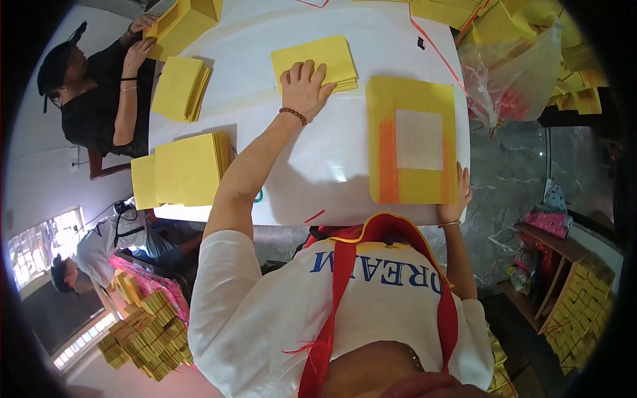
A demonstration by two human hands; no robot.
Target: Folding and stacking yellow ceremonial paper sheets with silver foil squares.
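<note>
My left hand [305, 89] lies palm down with fingers spread on a small stack of yellow paper sheets [318, 58] toward the far middle of the white table. A beaded bracelet is on that wrist. My right hand [463, 194] is at the table's right edge, fingers extended, beside the lower right corner of a larger yellow paper stack [416, 93]. Orange bands and a pale rectangle [419, 140] show on top of this stack. Part of the right hand is hidden, and I cannot tell whether it touches the stack.
More yellow paper stacks [182, 171] [178, 88] stand along the table's left side. A person in black [99, 109] handles a yellow box-like piece [179, 30] at the far left. A clear plastic bag [507, 76] hangs beyond the right edge; a red strip [314, 216] lies near the front edge.
</note>
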